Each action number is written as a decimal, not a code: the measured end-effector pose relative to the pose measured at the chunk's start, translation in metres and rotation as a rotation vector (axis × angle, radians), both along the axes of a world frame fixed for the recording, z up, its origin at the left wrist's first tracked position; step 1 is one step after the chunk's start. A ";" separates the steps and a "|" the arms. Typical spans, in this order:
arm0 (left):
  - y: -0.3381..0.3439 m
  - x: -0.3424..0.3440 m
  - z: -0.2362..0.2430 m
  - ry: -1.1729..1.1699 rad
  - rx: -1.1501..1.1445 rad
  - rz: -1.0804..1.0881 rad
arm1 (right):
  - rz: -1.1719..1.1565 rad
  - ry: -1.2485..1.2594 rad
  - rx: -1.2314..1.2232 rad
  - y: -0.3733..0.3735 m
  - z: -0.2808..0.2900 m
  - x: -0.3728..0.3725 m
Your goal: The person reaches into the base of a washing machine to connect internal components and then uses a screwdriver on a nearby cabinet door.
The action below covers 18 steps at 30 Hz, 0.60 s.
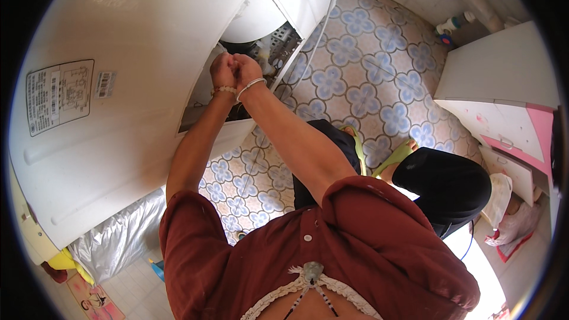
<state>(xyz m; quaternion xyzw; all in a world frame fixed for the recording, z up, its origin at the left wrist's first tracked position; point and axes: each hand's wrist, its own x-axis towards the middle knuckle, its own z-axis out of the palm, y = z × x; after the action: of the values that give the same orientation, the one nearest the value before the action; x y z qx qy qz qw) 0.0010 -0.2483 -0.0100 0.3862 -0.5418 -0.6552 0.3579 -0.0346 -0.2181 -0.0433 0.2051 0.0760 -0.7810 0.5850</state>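
Observation:
Both of my hands meet at the triangular opening in the white panel of a large appliance (130,124), which looks like a washing machine. My left hand (222,71) is closed, fingers curled in, right against my right hand (248,70), which is closed too. Whatever is between them is hidden by the fingers. Behind the opening shows a rounded white tub (255,21). Beside the hands, on the right, lie a pale hose-like part (266,62) and a dark perforated piece (283,40). A bracelet circles each wrist.
A grey cord (320,38) runs down along the appliance's right edge. Flower-patterned floor tiles (355,53) spread out beneath. On the right stands a white and pink cabinet (495,77), with bags (512,228) near it. Silver sheeting (118,234) lies at the lower left.

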 end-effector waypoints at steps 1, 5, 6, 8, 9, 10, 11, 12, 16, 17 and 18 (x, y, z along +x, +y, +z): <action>0.000 0.000 0.000 -0.002 -0.004 0.003 | 0.001 -0.008 0.004 -0.001 0.000 0.001; 0.004 -0.002 0.004 -0.016 0.024 0.035 | -0.006 -0.016 -0.032 0.002 0.000 0.000; 0.004 -0.002 0.005 -0.013 0.027 0.038 | -0.003 -0.016 -0.029 0.003 0.001 0.000; 0.005 -0.004 0.006 -0.004 0.032 0.040 | 0.001 -0.013 -0.026 0.003 0.004 -0.002; 0.005 -0.004 0.005 0.006 0.040 0.040 | -0.004 -0.031 -0.006 0.004 0.005 -0.002; 0.005 -0.002 0.004 0.018 0.047 0.046 | -0.003 -0.048 0.014 0.006 0.009 0.000; 0.005 -0.001 0.004 0.030 0.054 0.054 | -0.001 -0.065 0.035 0.008 0.012 0.000; 0.005 0.000 0.002 0.026 0.051 0.058 | 0.001 -0.058 0.030 0.009 0.015 0.000; 0.007 -0.002 0.006 0.015 0.037 0.044 | -0.004 -0.046 0.020 0.009 0.014 -0.002; 0.007 -0.002 0.006 0.012 0.037 0.037 | -0.003 -0.046 0.022 0.009 0.014 -0.002; 0.006 -0.002 0.006 0.016 0.041 0.032 | 0.000 -0.044 0.014 0.009 0.014 -0.002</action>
<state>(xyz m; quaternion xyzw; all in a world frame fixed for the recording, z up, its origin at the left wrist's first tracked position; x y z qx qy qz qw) -0.0007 -0.2422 -0.0042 0.3968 -0.5193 -0.6633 0.3646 -0.0368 -0.2088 -0.0294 0.2263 0.0683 -0.7758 0.5850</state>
